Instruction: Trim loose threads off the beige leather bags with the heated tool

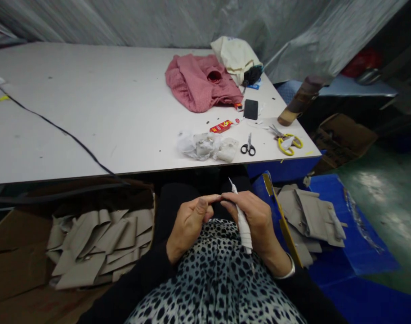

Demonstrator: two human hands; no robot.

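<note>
Above my lap, my right hand (252,213) is closed around a slim pointed tool (243,222) wrapped in white. Its thin tip points up and away from me, past the knuckles. My left hand (191,222) is beside it, with the index finger stretched out and the other fingers curled. That index fingertip meets the thumb and forefinger of my right hand. No object shows in the left hand, though its palm is hidden. Nearest on the table edge are small black-handled scissors (248,147) and a crumpled clear plastic bag (205,146) with pale pieces inside.
A cardboard box (18,270) of beige pieces (100,243) stands left; a blue bin (340,265) with beige pieces (313,216) stands right. On the white table (91,99) lie pink cloth (198,83), yellow-handled scissors (288,143) and a black strap (64,130). A bottle (300,101) stands there.
</note>
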